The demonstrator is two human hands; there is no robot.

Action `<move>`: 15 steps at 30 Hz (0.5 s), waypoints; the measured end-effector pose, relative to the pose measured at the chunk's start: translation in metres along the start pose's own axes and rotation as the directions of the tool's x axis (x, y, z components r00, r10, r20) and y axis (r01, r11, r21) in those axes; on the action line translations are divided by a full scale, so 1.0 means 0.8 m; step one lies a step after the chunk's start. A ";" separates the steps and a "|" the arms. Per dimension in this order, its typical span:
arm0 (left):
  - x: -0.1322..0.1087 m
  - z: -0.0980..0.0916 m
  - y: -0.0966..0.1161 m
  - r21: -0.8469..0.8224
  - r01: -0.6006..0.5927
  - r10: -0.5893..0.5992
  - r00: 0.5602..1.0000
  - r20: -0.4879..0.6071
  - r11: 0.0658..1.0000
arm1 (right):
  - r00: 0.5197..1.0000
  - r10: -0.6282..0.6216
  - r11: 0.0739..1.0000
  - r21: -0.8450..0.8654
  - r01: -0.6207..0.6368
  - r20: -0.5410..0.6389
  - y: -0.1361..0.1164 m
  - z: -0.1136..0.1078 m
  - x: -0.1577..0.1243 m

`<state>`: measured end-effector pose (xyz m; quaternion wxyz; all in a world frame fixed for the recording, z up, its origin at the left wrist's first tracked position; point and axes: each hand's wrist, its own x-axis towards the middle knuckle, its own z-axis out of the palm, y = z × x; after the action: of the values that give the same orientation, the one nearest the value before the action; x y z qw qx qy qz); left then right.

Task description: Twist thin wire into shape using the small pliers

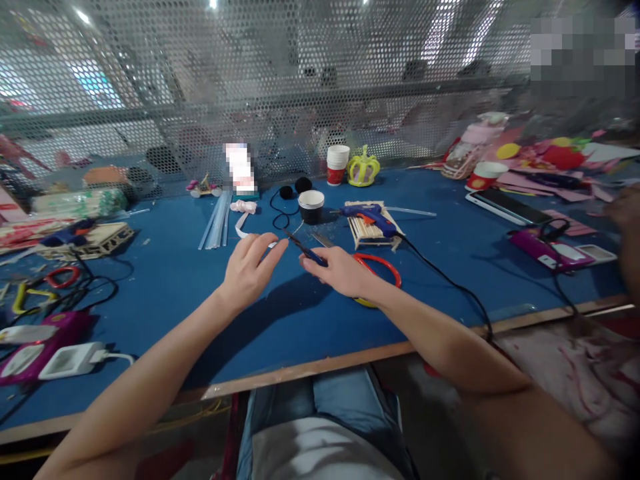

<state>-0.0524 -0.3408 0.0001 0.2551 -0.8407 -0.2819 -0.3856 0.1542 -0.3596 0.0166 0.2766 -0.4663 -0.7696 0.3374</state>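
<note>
Near the table's middle, my right hand [343,270] is closed round a slim dark tool [314,255] that looks like a blade of open scissors. A greyish blade [323,240] sticks out beside it. Behind my wrist show a red loop handle [387,265] and some yellow; whether they join the blades is hidden. My left hand [250,267] has its fingers bent towards the dark tip; thumb and forefinger are close together, and what they pinch is too small to tell. A black-and-white paper cup [311,208] stands just beyond both hands.
A blue glue gun [370,217] lies on a stick raft [373,233], its cord running to the front edge. Glue sticks [217,223], a phone [240,168], stacked cups [338,165] and a yellow-green crown [363,167] stand behind. Purple power strips [550,252] lie at both sides. Another person's hand [631,233] shows far right.
</note>
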 end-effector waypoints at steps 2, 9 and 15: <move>0.002 0.002 -0.002 0.043 -0.034 0.034 0.999 0.008 0.998 | 0.999 0.011 1.000 -0.011 -0.010 0.034 -0.004 0.002 -0.002; 0.014 0.000 0.010 -0.512 0.650 -0.599 0.746 0.291 0.562 | 0.999 -0.023 0.992 -0.124 0.018 -0.041 -0.004 0.013 -0.002; 0.021 0.000 0.014 -0.537 0.772 -0.470 0.355 0.808 -0.341 | 0.990 -0.084 0.987 -0.147 0.068 -0.110 0.002 0.012 0.001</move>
<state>-0.0356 -0.3444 0.0111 -0.6130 -0.5168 -0.4232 -0.4220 0.1475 -0.3608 0.0094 0.2994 -0.4738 -0.7917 0.2432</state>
